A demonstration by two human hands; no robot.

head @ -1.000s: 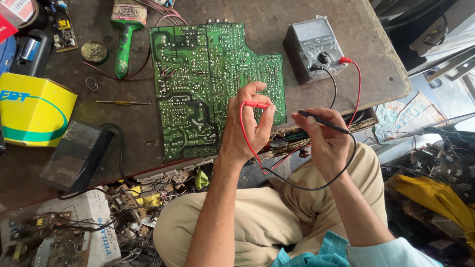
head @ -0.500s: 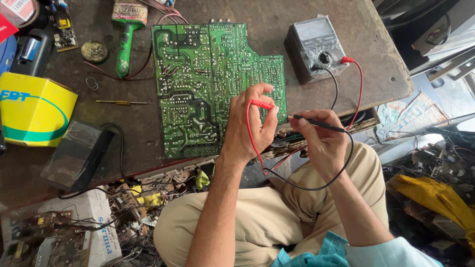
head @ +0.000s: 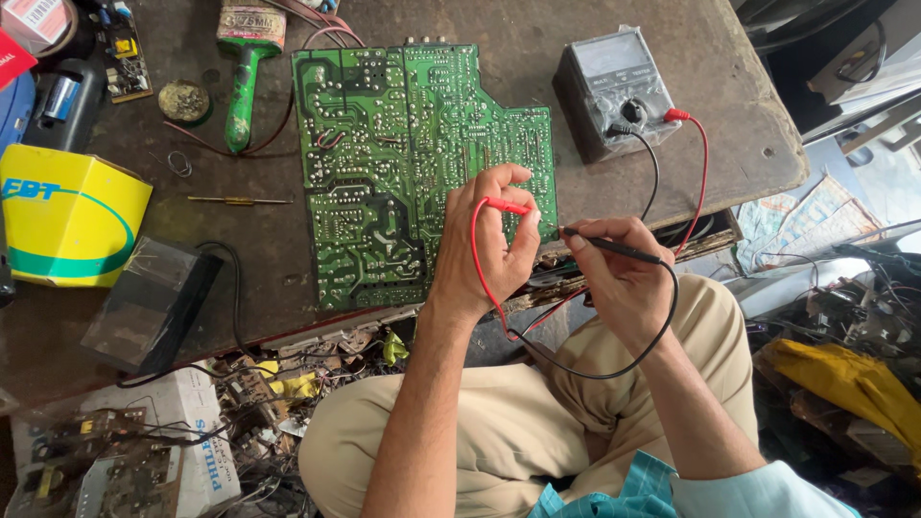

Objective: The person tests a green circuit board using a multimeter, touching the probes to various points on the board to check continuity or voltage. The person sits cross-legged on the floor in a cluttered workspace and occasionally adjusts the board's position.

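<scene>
A yellow box [head: 67, 216] sat at the far left of the worn bench [head: 729, 144], with a black case [head: 144, 307] near it and a green-handled tool [head: 240, 91] further back. At centre lay the green board [head: 403, 163], solder side up, its near edge close to the bench edge. The left hand [head: 484, 245] rested on the board's right part, fingers closed around the red probe [head: 507, 204], its tip pointing right toward the board's right edge. Just right of it, the right hand [head: 619, 278] pinched the black probe [head: 609, 245] between thumb and fingers, the tip touching or almost touching that same edge; which could not be told. Red and black leads looped down over the lap and ran back to the grey meter [head: 614, 91], standing at the far right of the bench. The step in hand appeared to be probing solder points near the board's right edge. The next move would likely call for holding both tips steady on their points while looking to the meter's dial.
</scene>
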